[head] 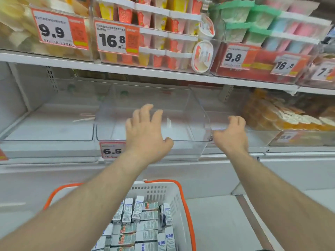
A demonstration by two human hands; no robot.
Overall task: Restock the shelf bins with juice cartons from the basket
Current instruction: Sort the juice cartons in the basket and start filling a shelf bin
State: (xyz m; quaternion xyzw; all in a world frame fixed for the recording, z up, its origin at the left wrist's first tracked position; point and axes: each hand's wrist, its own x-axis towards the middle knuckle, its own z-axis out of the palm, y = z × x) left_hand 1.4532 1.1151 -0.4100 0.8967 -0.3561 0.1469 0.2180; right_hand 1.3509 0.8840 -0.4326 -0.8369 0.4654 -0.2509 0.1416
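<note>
Head view: "6.5" tag (112, 150) under bin (199, 142)

Head view, forward and down, close to shelf (163, 77).

two bare forearms, no sleeves, left hand (146, 131), right hand (231, 135)

Price tags (112, 38), dessert cups (164, 20)
</note>
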